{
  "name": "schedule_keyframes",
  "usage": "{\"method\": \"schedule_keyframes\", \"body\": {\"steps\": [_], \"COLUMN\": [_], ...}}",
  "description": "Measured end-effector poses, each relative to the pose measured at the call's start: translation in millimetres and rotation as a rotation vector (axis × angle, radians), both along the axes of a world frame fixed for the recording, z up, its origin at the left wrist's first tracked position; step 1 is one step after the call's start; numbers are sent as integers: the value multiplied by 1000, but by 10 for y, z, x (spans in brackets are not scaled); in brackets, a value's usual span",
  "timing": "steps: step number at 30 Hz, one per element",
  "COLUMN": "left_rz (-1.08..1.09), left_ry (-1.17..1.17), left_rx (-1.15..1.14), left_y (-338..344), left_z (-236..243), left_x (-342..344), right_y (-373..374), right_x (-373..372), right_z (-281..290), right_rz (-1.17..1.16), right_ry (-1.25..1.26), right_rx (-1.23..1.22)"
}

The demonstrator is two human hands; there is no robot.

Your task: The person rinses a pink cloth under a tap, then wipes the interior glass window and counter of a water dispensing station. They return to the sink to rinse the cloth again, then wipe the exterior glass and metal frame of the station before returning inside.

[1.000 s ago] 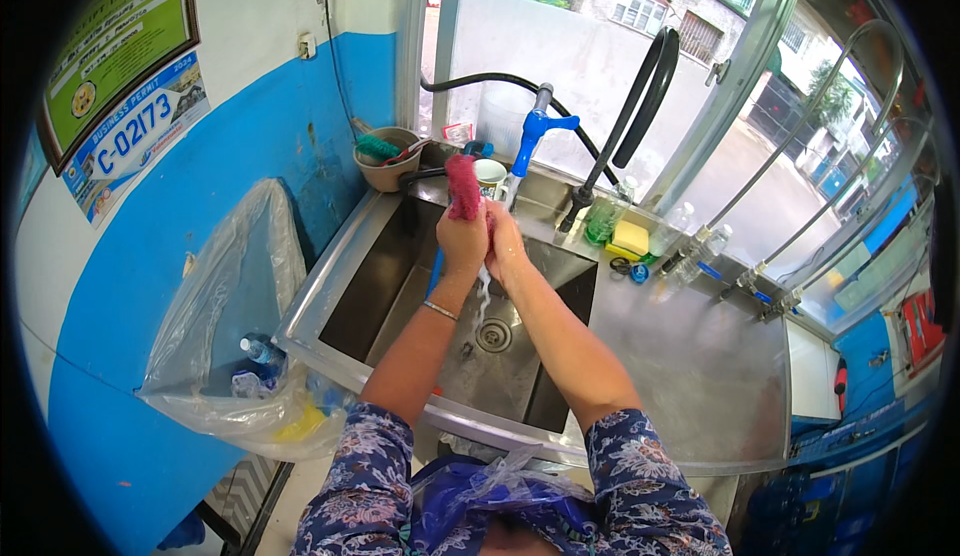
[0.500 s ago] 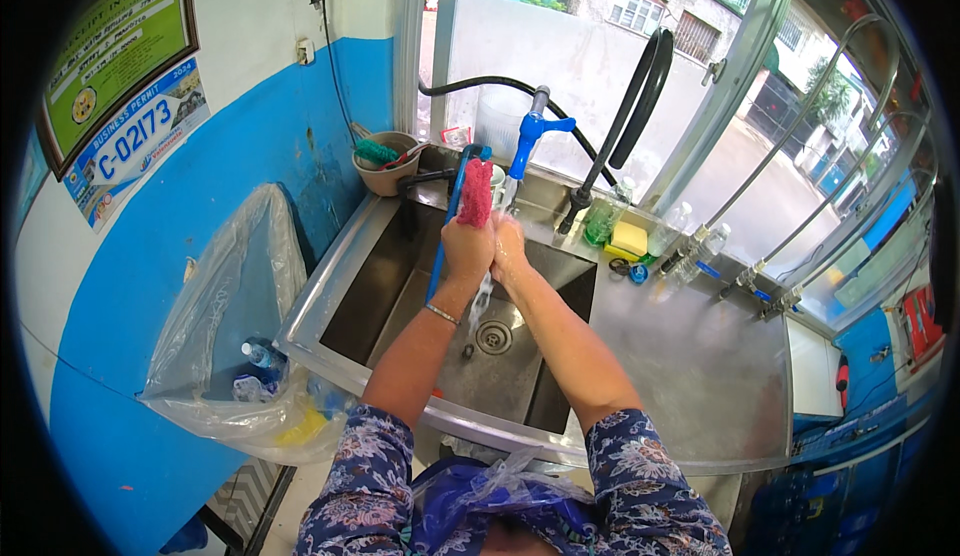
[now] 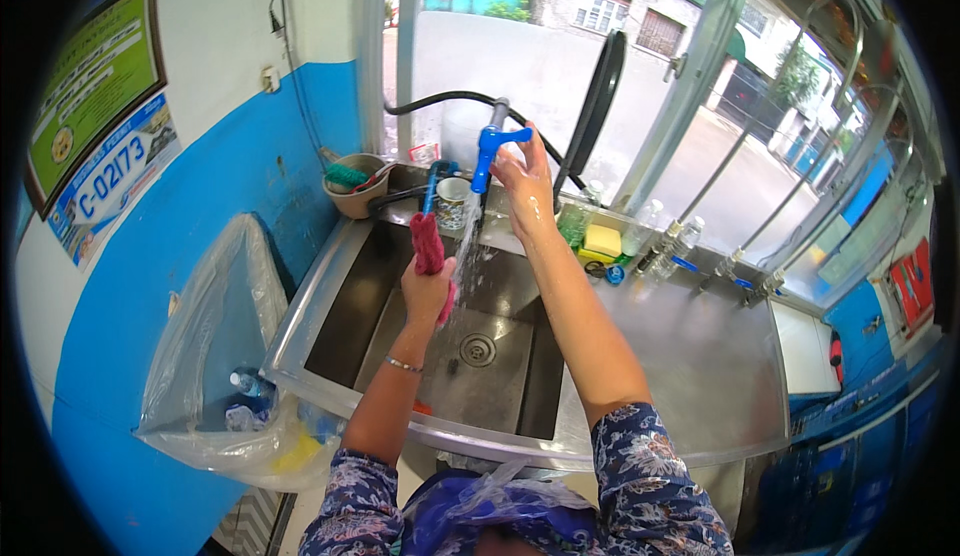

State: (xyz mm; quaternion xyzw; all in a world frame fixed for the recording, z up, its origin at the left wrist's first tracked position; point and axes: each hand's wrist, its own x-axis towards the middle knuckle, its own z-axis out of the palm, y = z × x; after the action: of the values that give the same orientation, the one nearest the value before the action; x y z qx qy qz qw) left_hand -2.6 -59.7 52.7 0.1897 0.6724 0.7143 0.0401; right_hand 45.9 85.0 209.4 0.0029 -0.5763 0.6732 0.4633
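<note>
My left hand (image 3: pixel 427 291) is closed around a wet pink cloth (image 3: pixel 428 244) over the left part of the steel sink (image 3: pixel 500 396). The cloth sticks up above my fist, and a bit shows beside the fingers. At the blue tap (image 3: pixel 490 156), my wet right hand (image 3: pixel 530 186) has its fingers and thumb curled about the handle's right end. Water (image 3: pixel 464 246) streams from the spout into the basin, just right of the cloth. Behind the stream, a patterned mug (image 3: pixel 453 203) stands at the sink's back edge.
A bowl (image 3: pixel 357 196) with a green brush sits at the back left corner. Along the back right ledge are a yellow sponge (image 3: pixel 602 241) and several bottles. A plastic-lined bin (image 3: pixel 215 356) hangs left of the sink. The steel drainboard (image 3: pixel 690 376) extends right.
My hands were together under the running water and have parted. The left moved down and left with the pink cloth; the right rose to the tap handle. The view shifted slightly.
</note>
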Motion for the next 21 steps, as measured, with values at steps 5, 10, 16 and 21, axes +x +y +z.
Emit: {"method": "schedule_keyframes", "body": {"steps": [5,10,16,21], "left_rz": [-86,-442,-270,-397], "left_ry": [37,-382,-129,-135], "left_rx": [-56,-179,144,-36], "left_y": [-113,-160,231,375], "left_z": [-304,-616,-627,-666], "left_x": [224,477,1089,1442], "right_y": [-320,-72,-184,-273], "right_x": [229,627,1541,1745], "right_z": [234,-610,-2217,-2779], "right_rz": [-50,-273,-140,667], "right_ry": [-74,-126,-913,-32], "right_rx": [105,670,-344,-990]}}
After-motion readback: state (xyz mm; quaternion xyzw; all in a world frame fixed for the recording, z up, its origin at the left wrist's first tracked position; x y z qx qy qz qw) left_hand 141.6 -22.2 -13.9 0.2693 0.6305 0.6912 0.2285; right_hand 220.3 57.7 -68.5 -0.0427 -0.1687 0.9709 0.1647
